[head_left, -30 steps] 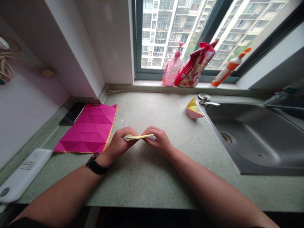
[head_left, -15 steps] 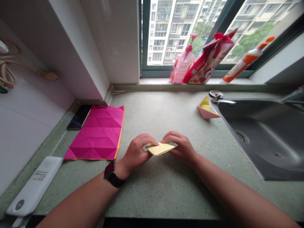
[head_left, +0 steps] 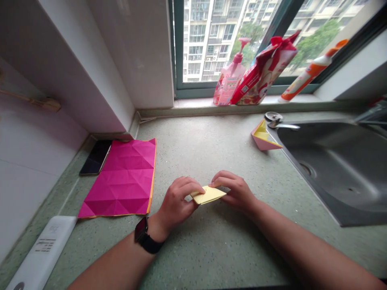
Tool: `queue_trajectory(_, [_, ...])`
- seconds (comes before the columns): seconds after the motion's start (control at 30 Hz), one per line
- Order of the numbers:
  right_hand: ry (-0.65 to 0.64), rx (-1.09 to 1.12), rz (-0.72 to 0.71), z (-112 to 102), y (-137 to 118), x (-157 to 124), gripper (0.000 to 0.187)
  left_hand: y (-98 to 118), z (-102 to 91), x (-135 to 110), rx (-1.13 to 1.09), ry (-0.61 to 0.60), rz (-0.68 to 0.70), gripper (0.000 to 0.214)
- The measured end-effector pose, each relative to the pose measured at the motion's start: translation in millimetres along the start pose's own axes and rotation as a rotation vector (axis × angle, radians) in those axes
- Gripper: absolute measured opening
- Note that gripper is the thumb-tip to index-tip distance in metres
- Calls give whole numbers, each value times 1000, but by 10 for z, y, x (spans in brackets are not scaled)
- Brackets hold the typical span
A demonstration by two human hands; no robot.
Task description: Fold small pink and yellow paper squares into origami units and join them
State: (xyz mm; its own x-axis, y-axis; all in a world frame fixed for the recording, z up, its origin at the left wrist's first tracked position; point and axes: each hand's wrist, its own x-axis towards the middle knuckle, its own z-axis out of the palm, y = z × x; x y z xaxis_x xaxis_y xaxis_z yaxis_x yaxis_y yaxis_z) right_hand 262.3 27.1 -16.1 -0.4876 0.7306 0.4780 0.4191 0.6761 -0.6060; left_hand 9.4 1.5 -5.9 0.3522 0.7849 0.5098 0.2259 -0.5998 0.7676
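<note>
A small piece of folded yellow paper [head_left: 211, 195] is held above the counter between both hands, its layers parted a little along the near edge. My left hand [head_left: 179, 200] pinches its left end, fingers over the top and the thumb side partly hidden below. At the far right edge, my right hand [head_left: 236, 190] grips the paper with bent fingers on top and the thumb underneath. A black watch [head_left: 148, 235] is on my left wrist. Toward the sink stands a folded paper boat [head_left: 263, 137], pink outside and yellow inside.
Creased magenta sheets [head_left: 121, 177] with an orange edge lie left on the speckled counter [head_left: 187, 149], beside a phone [head_left: 95, 158] and a white power bank [head_left: 42, 251]. A metal sink [head_left: 332, 169] is at right. A pump bottle [head_left: 228, 80], red bag [head_left: 263, 70] and orange-white bottle [head_left: 311, 74] line the sill.
The folded yellow paper has turned slightly and sits a bit lower and further right in view, with both hands still on it. The camera view has shifted somewhat.
</note>
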Motion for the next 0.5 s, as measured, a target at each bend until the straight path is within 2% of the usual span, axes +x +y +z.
queue_trajectory(0.3, [13, -51, -22, 16, -33, 6, 9, 8, -2, -1, -6, 15, 37, 9])
queue_trajectory(0.5, [49, -87, -89, 25, -32, 20, 10, -14, 11, 2, -3, 64, 76, 3])
